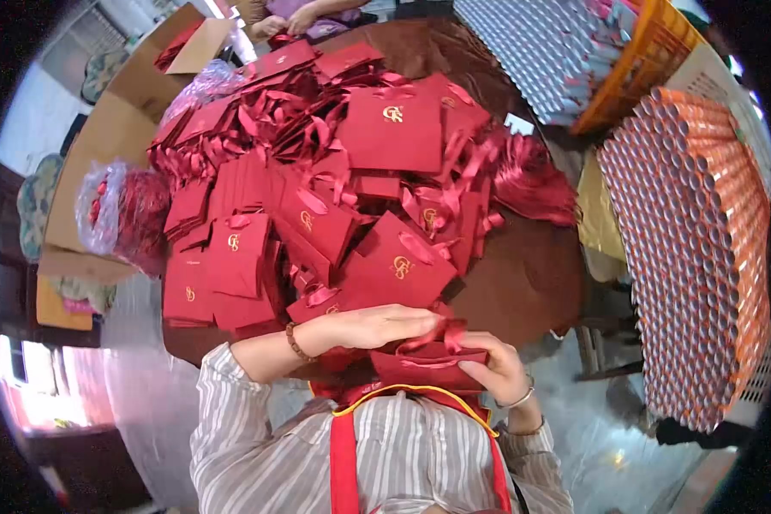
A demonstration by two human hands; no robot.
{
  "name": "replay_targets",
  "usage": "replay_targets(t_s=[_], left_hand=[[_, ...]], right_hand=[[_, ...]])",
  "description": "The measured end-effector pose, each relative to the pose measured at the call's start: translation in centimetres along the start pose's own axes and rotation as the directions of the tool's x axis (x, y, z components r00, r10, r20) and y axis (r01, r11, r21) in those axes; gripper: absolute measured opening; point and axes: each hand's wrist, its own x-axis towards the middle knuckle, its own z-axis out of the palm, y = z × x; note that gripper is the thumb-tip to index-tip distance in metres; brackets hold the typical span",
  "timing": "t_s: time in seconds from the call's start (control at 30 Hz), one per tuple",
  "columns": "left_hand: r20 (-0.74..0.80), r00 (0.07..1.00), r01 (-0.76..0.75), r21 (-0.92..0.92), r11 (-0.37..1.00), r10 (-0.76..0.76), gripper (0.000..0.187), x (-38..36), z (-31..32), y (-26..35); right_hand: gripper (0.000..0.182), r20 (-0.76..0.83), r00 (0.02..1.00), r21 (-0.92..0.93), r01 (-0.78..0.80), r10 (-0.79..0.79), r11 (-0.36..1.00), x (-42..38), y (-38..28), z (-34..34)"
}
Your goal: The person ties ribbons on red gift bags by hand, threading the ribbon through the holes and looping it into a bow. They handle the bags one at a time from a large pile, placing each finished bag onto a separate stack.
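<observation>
Close to my body, a small red gift bag (pixel 424 368) with ribbon handles is held at its right end by my right hand (pixel 501 373). The thumb lies on the front and the fingers go round behind. My left hand (pixel 381 325) reaches across above the bag, fingers straight and together. Its fingertips are at the red ribbon (pixel 444 336); the thumb is hidden. Just beyond, a large red gift bag with a gold logo (pixel 398 265) lies on the pile.
Many red gift bags (pixel 394 128) cover the brown tablecloth (pixel 522 283). Plastic-wrapped red bundles (pixel 124 214) and a cardboard box (pixel 86 188) stand at left. Stacked orange tubes (pixel 685 257) and silvery tubes (pixel 540 51) are at right. Another person's hands (pixel 287 21) show at the far side.
</observation>
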Motion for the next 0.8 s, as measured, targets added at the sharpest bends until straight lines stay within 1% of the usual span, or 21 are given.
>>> replay_targets(t_s=[0.03,0.07,0.13,0.17,0.23,0.27,0.3,0.37,0.4,0.43,0.5,0.53,0.57,0.6,0.63,0.67,0.7,0.73,0.77,0.8], left_hand=[[-0.029,0.999,0.027,-0.042,0.999,-0.029,0.055,-0.3,0.2,1.3],[-0.054,0.998,0.022,-0.045,0.999,-0.025,0.055,-0.3,0.3,1.5],[-0.122,0.991,-0.050,0.003,0.999,0.050,0.053,-0.5,0.8,1.6],[-0.141,0.989,-0.051,-0.002,0.999,0.050,0.053,-0.5,1.1,1.1],[-0.152,0.979,-0.139,0.001,0.990,0.138,0.053,-0.6,1.7,0.4],[-0.212,0.972,-0.111,-0.017,0.994,0.105,0.055,-1.0,1.8,0.3],[-0.301,0.940,-0.227,-0.211,0.951,0.157,0.059,-1.0,2.5,-1.3],[-0.463,0.877,-0.314,-0.349,0.883,0.129,0.061,-1.6,3.4,-3.2],[-0.522,0.852,-0.243,-0.326,0.914,0.041,0.063,-2.2,3.6,-3.1],[-0.532,0.847,-0.255,-0.432,0.865,-0.016,0.060,-2.6,4.2,-3.1],[-0.672,0.740,-0.267,-0.272,0.925,0.016,0.046,-2.6,5.3,-4.1],[-0.640,0.768,-0.269,-0.279,0.922,0.030,0.046,-2.8,5.7,-4.2],[-0.724,0.659,-0.213,0.081,0.974,0.205,0.038,-3.1,6.0,-4.3],[-0.732,0.543,-0.105,0.426,0.899,0.411,0.031,-3.1,6.2,-4.4],[-0.717,0.555,-0.123,0.431,0.894,0.422,0.031,-3.1,6.4,-4.4],[-0.667,0.513,-0.142,0.555,0.820,0.540,0.026,-3.2,6.6,-4.6],[-0.605,0.465,-0.150,0.666,0.731,0.646,0.022,-3.4,6.7,-4.7],[-0.627,0.494,-0.122,0.636,0.762,0.602,0.018,-3.5,6.8,-4.5],[-0.627,0.497,-0.124,0.633,0.764,0.600,0.018,-3.7,6.5,-4.6],[-0.661,0.585,-0.065,0.540,0.839,0.470,0.016,-3.9,6.0,-4.8]], right_hand=[[0.030,0.050,0.997,0.019,-0.068,0.067,0.998,0.5,0.1,0.0],[0.030,0.073,0.996,0.016,-0.059,0.058,0.998,0.9,0.3,0.0],[0.029,0.119,0.973,-0.011,-0.200,0.199,0.980,1.6,0.8,0.5],[0.029,0.138,0.971,-0.014,-0.196,0.196,0.980,2.1,1.0,0.8],[0.031,0.296,0.953,-0.033,-0.059,0.067,0.998,3.1,1.7,1.6],[0.031,0.270,0.963,0.032,-0.021,0.012,0.999,3.2,2.9,2.2],[0.032,0.302,0.951,-0.016,-0.069,0.070,0.997,3.9,1.3,2.3],[0.028,0.220,0.953,0.107,-0.234,0.207,0.966,3.4,2.8,3.4],[0.026,0.187,0.978,0.141,-0.125,0.097,0.982,3.4,3.3,4.1],[0.026,0.149,0.982,0.138,-0.133,0.113,0.981,3.4,3.7,4.8],[0.025,0.128,0.988,0.193,-0.112,0.088,0.975,3.0,4.0,5.9],[0.024,0.114,0.984,0.153,-0.156,0.140,0.976,2.9,4.0,6.2],[0.024,0.077,0.985,0.140,-0.163,0.154,0.977,2.6,4.2,6.7],[0.025,0.037,0.982,0.272,-0.186,0.183,0.944,2.3,4.5,7.1],[0.025,0.005,0.978,0.405,-0.191,0.207,0.894,2.4,4.9,7.5],[0.026,-0.069,0.977,0.397,-0.158,0.201,0.904,2.5,5.1,7.9],[0.026,-0.082,0.976,0.395,-0.155,0.203,0.906,2.4,4.9,7.9],[0.027,-0.077,0.966,0.332,-0.209,0.247,0.920,2.4,4.7,7.9],[0.028,-0.069,0.954,0.268,-0.265,0.293,0.926,2.4,4.5,7.9],[0.027,-0.028,0.958,0.454,-0.242,0.286,0.857,2.4,4.3,8.3]])
